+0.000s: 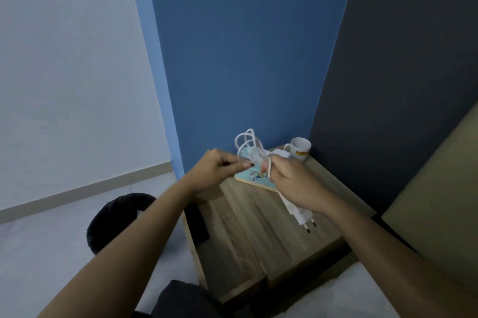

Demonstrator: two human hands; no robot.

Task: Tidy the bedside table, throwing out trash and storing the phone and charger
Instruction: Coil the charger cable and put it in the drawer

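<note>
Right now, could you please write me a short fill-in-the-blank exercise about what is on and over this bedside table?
1. Both hands hold a white ____ coiled into loops above the table.
2. The charger plug hangs below the ____ hand, prongs pointing down.
3. The white mug stands at the table's ____ corner, near the walls.
4. The left hand pinches the cable over a ____ phone lying flat.

Missing words: cable; right; back; light-blue
</note>
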